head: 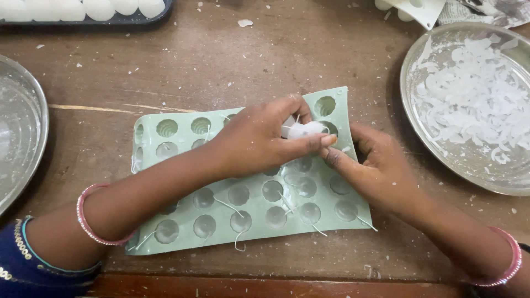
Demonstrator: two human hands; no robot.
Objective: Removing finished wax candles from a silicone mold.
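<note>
Left hand (259, 140) pinches white wax piece (302, 130); right hand (375, 165) grips green mould (182, 165); steel bowl (411, 72) holds wax flakes (475, 99).

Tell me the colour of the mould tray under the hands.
Pale green, with round cavities: the mould tray shows best in the head view.

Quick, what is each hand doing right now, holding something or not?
Left hand: closed on a small white wax piece, pinched at the fingertips.
Right hand: fingers pressing on the green silicone mould; whether it grips anything cannot be told.
</note>
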